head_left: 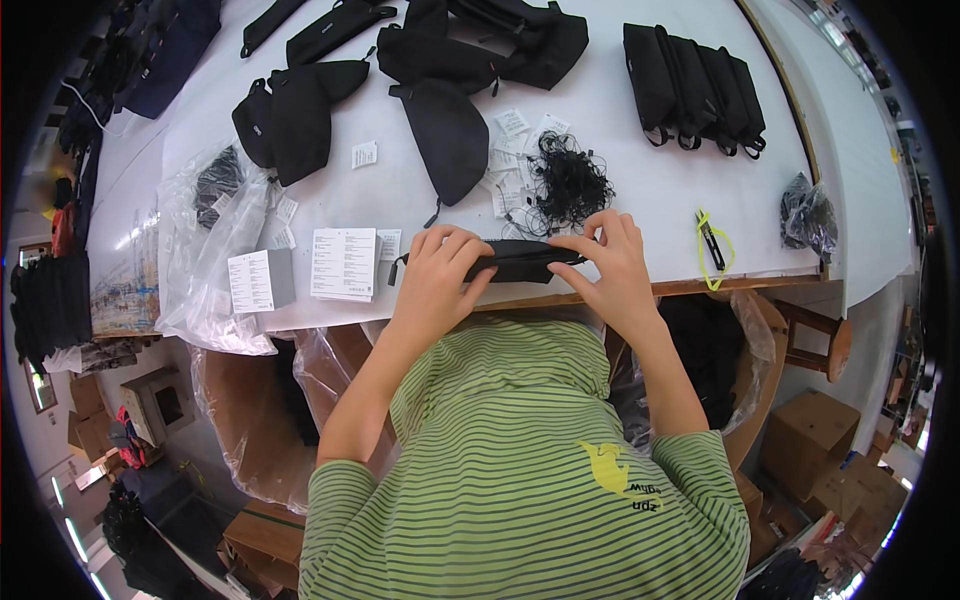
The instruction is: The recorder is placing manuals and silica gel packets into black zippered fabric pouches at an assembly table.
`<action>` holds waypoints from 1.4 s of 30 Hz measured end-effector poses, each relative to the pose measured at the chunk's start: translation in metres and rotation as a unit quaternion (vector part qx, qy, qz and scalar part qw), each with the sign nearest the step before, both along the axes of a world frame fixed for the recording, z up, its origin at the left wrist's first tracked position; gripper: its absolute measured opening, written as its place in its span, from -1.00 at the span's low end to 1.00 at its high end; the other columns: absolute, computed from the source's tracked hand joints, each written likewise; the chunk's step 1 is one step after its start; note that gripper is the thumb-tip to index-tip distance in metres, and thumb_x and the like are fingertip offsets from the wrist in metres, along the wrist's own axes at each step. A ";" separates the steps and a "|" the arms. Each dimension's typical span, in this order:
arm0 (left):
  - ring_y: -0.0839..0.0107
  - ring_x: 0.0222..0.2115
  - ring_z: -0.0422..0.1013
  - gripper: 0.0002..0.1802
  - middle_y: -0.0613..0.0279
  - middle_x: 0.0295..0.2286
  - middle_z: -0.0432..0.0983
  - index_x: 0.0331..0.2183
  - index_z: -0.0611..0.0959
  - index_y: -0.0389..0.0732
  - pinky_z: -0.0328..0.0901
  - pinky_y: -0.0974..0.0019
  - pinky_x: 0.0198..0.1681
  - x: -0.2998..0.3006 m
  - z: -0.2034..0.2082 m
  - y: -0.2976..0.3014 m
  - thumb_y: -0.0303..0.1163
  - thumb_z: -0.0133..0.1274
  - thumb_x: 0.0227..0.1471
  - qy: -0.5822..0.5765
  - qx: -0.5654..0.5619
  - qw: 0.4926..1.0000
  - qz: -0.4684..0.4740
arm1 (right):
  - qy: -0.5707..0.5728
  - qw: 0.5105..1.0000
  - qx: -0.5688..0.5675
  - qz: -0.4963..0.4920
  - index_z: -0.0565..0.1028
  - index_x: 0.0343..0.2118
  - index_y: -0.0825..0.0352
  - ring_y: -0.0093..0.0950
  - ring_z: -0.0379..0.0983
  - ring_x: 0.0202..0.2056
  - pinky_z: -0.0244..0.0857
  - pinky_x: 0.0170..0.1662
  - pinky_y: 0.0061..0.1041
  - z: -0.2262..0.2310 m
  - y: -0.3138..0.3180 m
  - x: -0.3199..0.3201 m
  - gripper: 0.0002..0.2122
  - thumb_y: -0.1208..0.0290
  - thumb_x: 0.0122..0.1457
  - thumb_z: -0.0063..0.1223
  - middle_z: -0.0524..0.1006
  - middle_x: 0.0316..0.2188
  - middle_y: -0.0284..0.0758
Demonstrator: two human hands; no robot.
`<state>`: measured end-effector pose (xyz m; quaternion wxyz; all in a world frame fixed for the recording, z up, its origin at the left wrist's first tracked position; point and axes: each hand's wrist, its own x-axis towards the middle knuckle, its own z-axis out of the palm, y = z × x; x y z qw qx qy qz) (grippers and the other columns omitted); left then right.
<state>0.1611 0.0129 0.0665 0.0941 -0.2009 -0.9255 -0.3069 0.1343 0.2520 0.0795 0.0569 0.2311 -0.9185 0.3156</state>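
A small black zippered pouch (518, 262) is held level just above the front edge of the white table. Its left end is gripped by my left hand (438, 268), thumb below and fingers on top. At the other end my right hand (608, 262) pinches the pouch near its upper edge, thumb and fingers around its corner. A dark zipper pull (396, 268) sticks out beside my left fingers. Just beyond my right hand lies a tangled heap of black strings (570, 182), with white tags (512, 124) next to it.
Several black pouches (440, 140) lie across the table's far side. A row of black pouches (690, 88) stands far right. Stacks of white printed cards (343, 264) and a clear plastic bag (205, 255) are on the left. A black cutter with yellow cord (713, 245) rests at right.
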 end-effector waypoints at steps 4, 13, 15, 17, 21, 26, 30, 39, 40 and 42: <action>0.19 -0.21 0.34 -0.74 0.25 -0.31 0.46 -0.33 0.57 -0.16 0.16 0.17 -0.08 0.002 0.003 0.006 -0.46 0.23 -0.17 0.045 0.016 0.998 0.035 | 0.028 0.999 -0.016 0.017 0.59 -0.44 0.24 -0.39 0.26 -0.31 0.16 -0.21 -0.42 -0.007 -0.003 -0.006 -0.88 0.39 -0.07 0.26 0.38 -0.40 -0.42; 0.38 -0.27 0.36 -0.49 0.08 -0.16 0.35 -0.09 0.36 -0.28 0.24 0.35 -0.16 0.043 -0.034 0.021 -0.56 0.19 -0.10 -0.041 0.356 0.912 0.199 | 0.024 0.989 -0.125 -0.080 0.58 -0.49 0.29 -0.41 0.28 -0.38 0.18 -0.30 -0.46 0.009 -0.003 0.006 -0.90 0.52 -0.12 0.28 0.45 -0.46 -0.41; 0.35 -0.22 0.38 -0.49 0.10 -0.14 0.34 -0.05 0.33 -0.28 0.24 0.33 -0.07 0.042 -0.026 0.031 -0.49 0.17 -0.03 -0.209 0.581 0.762 0.195 | 0.021 0.985 -0.144 -0.088 0.58 -0.49 0.29 -0.42 0.27 -0.38 0.17 -0.32 -0.48 0.016 -0.010 0.014 -0.88 0.52 -0.14 0.30 0.45 -0.45 -0.41; 0.30 -0.14 0.39 -0.46 0.07 -0.12 0.36 0.00 0.30 -0.29 0.26 0.26 -0.01 0.033 -0.024 0.030 -0.39 0.14 0.03 -0.256 0.622 0.713 0.196 | 0.027 0.982 -0.168 -0.085 0.58 -0.49 0.29 -0.41 0.28 -0.38 0.17 -0.33 -0.49 0.021 -0.022 0.023 -0.88 0.51 -0.15 0.31 0.46 -0.45 -0.40; 0.24 -0.05 0.39 -0.41 0.14 -0.07 0.42 0.07 0.31 -0.21 0.29 0.12 0.03 0.017 -0.020 0.024 -0.21 0.11 0.07 -0.367 0.792 0.483 0.071 | -0.053 0.976 -0.205 -0.060 0.56 -0.49 0.31 -0.40 0.29 -0.38 0.19 -0.33 -0.50 0.015 -0.041 0.042 -0.85 0.50 -0.15 0.32 0.46 -0.46 -0.38; 0.42 -0.29 0.52 -0.60 0.19 -0.29 0.55 -0.14 0.50 -0.32 0.44 0.36 -0.20 0.017 -0.028 0.015 -0.32 0.18 0.01 -0.397 0.755 0.512 0.105 | -0.267 0.921 -0.281 0.041 0.47 -0.36 0.33 -0.66 0.18 -0.42 0.07 -0.33 -0.70 0.008 -0.031 0.049 -0.78 0.44 -0.04 0.29 0.42 -0.40 -0.47; 0.42 -0.30 0.52 -0.56 0.16 -0.27 0.56 -0.11 0.49 -0.35 0.44 0.37 -0.20 0.021 -0.021 0.023 -0.41 0.21 -0.05 -0.442 0.735 0.510 0.061 | -0.281 0.888 -0.363 0.021 0.50 -0.09 0.34 -0.66 0.25 -0.39 0.14 -0.31 -0.67 0.007 -0.021 0.029 -0.68 0.41 0.08 0.16 0.46 -0.32 -0.44; 0.41 -0.31 0.53 -0.52 0.14 -0.25 0.55 -0.09 0.47 -0.33 0.46 0.37 -0.20 0.026 -0.008 0.036 -0.44 0.21 -0.08 -0.530 0.678 0.505 0.065 | -0.069 0.892 -0.441 -0.076 0.53 -0.23 0.42 -0.74 0.24 -0.52 0.10 -0.43 -0.74 0.012 -0.035 -0.013 -0.80 0.56 0.06 0.19 0.49 -0.35 -0.41; 0.41 -0.32 0.53 -0.52 0.14 -0.26 0.55 -0.09 0.47 -0.33 0.46 0.37 -0.21 0.026 -0.007 0.036 -0.44 0.21 -0.08 -0.529 0.676 0.508 0.068 | -0.041 0.910 -0.399 -0.104 0.54 -0.33 0.38 -0.74 0.23 -0.57 0.06 -0.51 -0.74 0.014 -0.034 -0.014 -0.87 0.58 0.03 0.21 0.48 -0.42 -0.44; 0.43 -0.32 0.52 -0.53 0.13 -0.27 0.55 -0.10 0.47 -0.34 0.45 0.38 -0.22 0.026 -0.004 0.039 -0.43 0.21 -0.07 -0.509 0.684 0.515 0.088 | -0.036 0.916 -0.383 -0.109 0.55 -0.35 0.36 -0.73 0.22 -0.57 0.06 -0.51 -0.73 0.014 -0.036 -0.013 -0.88 0.58 0.02 0.22 0.48 -0.43 -0.44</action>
